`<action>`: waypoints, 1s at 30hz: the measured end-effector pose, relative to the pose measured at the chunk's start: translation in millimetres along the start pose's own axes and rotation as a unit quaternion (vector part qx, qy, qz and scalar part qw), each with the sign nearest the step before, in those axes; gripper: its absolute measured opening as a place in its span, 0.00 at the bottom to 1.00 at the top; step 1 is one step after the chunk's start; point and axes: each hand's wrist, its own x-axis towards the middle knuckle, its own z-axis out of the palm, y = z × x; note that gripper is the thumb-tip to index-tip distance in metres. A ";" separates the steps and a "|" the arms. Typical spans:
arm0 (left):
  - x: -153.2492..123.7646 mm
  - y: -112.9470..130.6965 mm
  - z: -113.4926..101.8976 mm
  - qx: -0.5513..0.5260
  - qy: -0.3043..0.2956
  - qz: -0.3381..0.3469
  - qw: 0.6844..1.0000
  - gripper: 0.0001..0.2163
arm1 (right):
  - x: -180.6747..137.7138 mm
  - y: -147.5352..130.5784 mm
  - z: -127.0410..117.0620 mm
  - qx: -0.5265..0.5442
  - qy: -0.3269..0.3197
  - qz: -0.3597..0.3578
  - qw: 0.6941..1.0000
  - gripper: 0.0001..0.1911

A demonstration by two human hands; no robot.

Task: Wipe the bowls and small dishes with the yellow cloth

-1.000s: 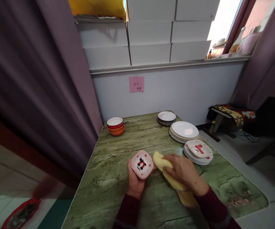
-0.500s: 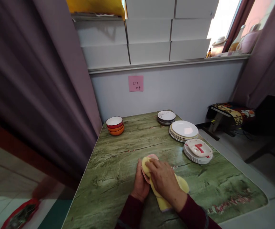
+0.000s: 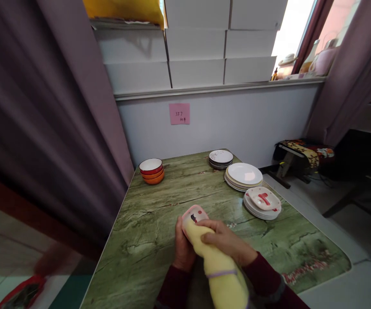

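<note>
A small pink-rimmed dish (image 3: 195,211) with a dark and red picture inside is tilted up above the table. My left hand (image 3: 183,246) is closed round its left side. In my right hand (image 3: 225,241) a yellow cloth (image 3: 215,257) with a purple edge is gripped, thumb on top. The cloth's upper end lies against the inside of the dish and covers its lower part. From there the cloth hangs down toward the front of the table. The fingertips of my left hand are partly hidden behind the dish.
On the green wood-patterned table (image 3: 153,223) stand red and orange bowls (image 3: 152,171) at the back left. Along the right edge are stacks of dark-rimmed plates (image 3: 220,158), large white plates (image 3: 245,174) and red-patterned dishes (image 3: 263,201). A purple curtain (image 3: 59,86) hangs left.
My right hand has drawn back from the dish's inside, uncovering its picture. More of the yellow cloth now stretches down toward me. The dish has shifted slightly left in view.
</note>
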 end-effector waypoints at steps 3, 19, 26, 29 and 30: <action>2.2 3.0 1.4 -0.027 0.021 0.085 0.996 0.25 | 3.1 4.6 -8.6 0.205 0.081 0.007 0.975 0.27; 1.6 -12.4 1.8 0.013 -0.039 0.045 0.998 0.24 | 9.8 14.4 10.6 -0.414 0.126 -0.163 0.887 0.20; 6.1 -7.0 0.0 0.011 0.041 0.108 0.993 0.22 | -2.4 -3.4 -15.8 -0.496 0.017 -0.147 0.855 0.20; 8.1 -1.8 -0.7 0.002 0.079 0.132 0.988 0.21 | -9.8 -13.2 -25.2 -0.555 0.087 -0.068 0.825 0.18; 8.0 -0.4 -0.5 0.003 0.083 0.136 0.987 0.22 | -11.8 -16.8 -27.6 -0.569 0.126 -0.044 0.811 0.17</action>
